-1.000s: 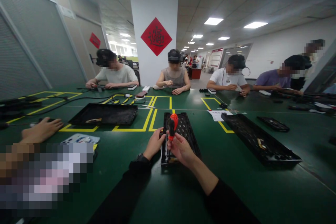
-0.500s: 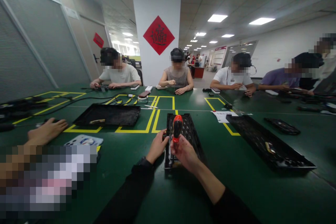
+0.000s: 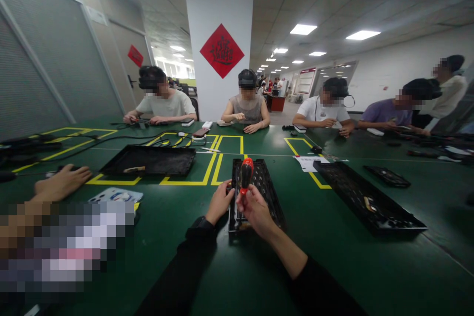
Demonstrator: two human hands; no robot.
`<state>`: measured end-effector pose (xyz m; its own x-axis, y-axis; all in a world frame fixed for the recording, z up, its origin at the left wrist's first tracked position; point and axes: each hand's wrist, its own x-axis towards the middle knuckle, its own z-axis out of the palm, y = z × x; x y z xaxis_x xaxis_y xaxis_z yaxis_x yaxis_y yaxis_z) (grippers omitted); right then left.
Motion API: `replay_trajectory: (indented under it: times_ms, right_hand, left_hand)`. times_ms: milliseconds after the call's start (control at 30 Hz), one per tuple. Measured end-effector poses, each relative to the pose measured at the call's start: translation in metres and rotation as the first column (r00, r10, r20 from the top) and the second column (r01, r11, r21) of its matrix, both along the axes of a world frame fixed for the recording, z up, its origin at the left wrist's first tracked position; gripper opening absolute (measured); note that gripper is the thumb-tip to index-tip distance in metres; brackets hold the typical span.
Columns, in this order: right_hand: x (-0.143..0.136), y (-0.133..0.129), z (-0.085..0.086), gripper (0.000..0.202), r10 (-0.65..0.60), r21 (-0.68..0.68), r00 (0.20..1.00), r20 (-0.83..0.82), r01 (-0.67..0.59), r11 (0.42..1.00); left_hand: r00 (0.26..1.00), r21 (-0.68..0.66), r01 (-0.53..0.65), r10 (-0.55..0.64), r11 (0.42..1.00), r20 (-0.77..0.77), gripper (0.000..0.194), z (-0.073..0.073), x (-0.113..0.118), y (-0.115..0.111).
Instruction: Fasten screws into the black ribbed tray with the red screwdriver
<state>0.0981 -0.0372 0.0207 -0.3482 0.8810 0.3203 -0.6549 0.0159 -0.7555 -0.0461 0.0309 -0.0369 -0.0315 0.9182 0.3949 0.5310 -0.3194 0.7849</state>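
Observation:
My right hand [image 3: 256, 210] is closed round the lower part of a red and black screwdriver [image 3: 247, 174], which stands nearly upright over a black tray-like housing [image 3: 266, 182]. Small light spots dot the inside of the housing. The screwdriver's tip is hidden behind my fingers. At the housing's left edge rests my left hand [image 3: 221, 202], its fingers bent together against the rim; whether it pinches anything there is too small to tell.
A black tray [image 3: 151, 160] lies to the left, and a long black tray [image 3: 366, 197] to the right. Nearer the left edge are a co-worker's hand [image 3: 64, 182] and a patterned sheet [image 3: 118, 195]. Several people sit across the green table [image 3: 148, 261].
The whole view has shifted slightly, with table objects lying a little further left. My right hand still holds the screwdriver, which leans slightly more. My left hand stays at the housing's edge.

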Motion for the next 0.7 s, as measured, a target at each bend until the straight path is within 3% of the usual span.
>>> replay_trajectory:
  times_ms: [267, 700]
  right_hand:
    - [-0.0011, 0.0004, -0.0027, 0.022, -0.092, 0.028, 0.996, 0.016, 0.091, 0.995]
    - [-0.0056, -0.0058, -0.0029, 0.023, -0.113, 0.082, 0.992, 0.055, 0.108, 0.991]
  left_hand:
    - [0.989, -0.047, -0.142, 0.141, 0.989, -0.033, 0.033, 0.0038, 0.0064, 0.0040]
    - [0.989, -0.075, -0.136, 0.131, 0.988, -0.069, 0.036, 0.0068, 0.0064, 0.0000]
